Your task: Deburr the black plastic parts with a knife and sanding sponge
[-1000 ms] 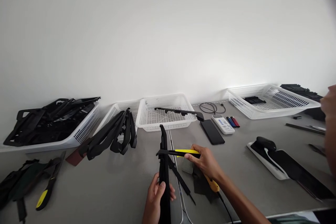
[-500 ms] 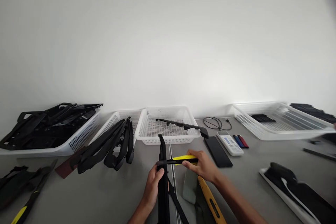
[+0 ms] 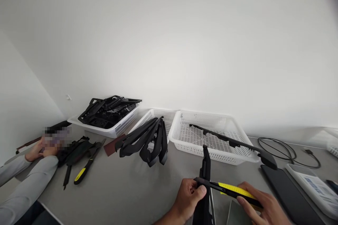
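Observation:
My left hand (image 3: 187,199) is closed around a long black plastic trim strip (image 3: 203,211), which stands lengthwise, pointing away from me. In my right hand (image 3: 261,204) is a black utility knife with a yellow ribbed grip (image 3: 235,189). Its dark front end lies across the strip, right by my left thumb. Whether the blade edge touches the plastic, I cannot tell. Just beyond, a white basket (image 3: 182,144) holds another black trim strip (image 3: 224,137), whose wide end hangs over the rim.
Several black strips (image 3: 148,140) lean on a second white basket (image 3: 144,117); a fuller basket (image 3: 118,132) of black parts stands further left. A yellow-black handled tool (image 3: 83,171) lies left. A co-worker's sleeves (image 3: 34,186) show there. At right are a dark flat slab (image 3: 287,193) and a cable (image 3: 280,146).
The view has swung left, bringing a co-worker's arms into sight and shifting everything rightward in the picture. Both hands keep hold of the strip and knife.

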`<state>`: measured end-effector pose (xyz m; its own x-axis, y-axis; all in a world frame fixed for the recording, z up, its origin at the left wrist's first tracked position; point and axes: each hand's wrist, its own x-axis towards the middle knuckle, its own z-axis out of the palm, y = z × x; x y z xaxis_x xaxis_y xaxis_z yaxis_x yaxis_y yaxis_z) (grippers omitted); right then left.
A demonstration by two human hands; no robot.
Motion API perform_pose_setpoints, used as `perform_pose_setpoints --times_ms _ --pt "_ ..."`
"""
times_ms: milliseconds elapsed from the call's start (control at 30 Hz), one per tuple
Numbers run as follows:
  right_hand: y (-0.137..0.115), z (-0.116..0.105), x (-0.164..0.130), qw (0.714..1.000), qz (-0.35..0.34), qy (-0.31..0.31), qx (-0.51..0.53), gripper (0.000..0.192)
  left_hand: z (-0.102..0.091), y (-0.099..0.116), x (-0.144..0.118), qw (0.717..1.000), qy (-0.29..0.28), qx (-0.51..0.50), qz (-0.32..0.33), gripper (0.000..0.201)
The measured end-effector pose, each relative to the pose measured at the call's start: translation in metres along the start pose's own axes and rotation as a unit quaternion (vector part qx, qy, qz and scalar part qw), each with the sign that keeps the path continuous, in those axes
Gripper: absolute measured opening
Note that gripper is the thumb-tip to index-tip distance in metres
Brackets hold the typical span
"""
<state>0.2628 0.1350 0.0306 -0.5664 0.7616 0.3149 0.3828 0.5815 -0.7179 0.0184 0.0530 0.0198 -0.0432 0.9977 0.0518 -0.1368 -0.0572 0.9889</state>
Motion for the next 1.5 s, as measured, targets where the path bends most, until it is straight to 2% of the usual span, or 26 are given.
perform_pose_setpoints --times_ms 200,767,1033,1233,1400,1500 --pt "-0.005 0.002 -0.001 0.999 0.005 0.032 -0.021 0.043 -0.002 -0.005 0.002 1.0 0.0 0.016 -0.007 0.069" --pt "0.0 0.007 -0.002 0.998 -0.019 0.052 -0.034 0.038 -0.002 -0.008 0.001 1.0 -0.018 0.004 -0.017 0.068" --pt "-0.007 0.005 0.002 0.996 0.004 0.082 -0.043 0.039 -0.006 -0.012 0.002 0.998 -0.027 0.009 -0.054 0.066" --pt "-0.007 0.005 0.007 0.981 0.048 0.178 -0.056 0.037 -0.008 -0.006 0.003 0.997 -0.05 0.022 -0.052 0.066" --pt "-0.008 0.001 0.006 0.989 0.017 0.138 -0.042 0.039 -0.007 -0.003 0.001 0.997 -0.058 0.028 -0.044 0.065" --pt "-0.008 -0.002 0.007 0.981 0.04 0.184 -0.051 0.037 -0.007 -0.001 0.001 0.997 -0.06 0.029 -0.042 0.066"
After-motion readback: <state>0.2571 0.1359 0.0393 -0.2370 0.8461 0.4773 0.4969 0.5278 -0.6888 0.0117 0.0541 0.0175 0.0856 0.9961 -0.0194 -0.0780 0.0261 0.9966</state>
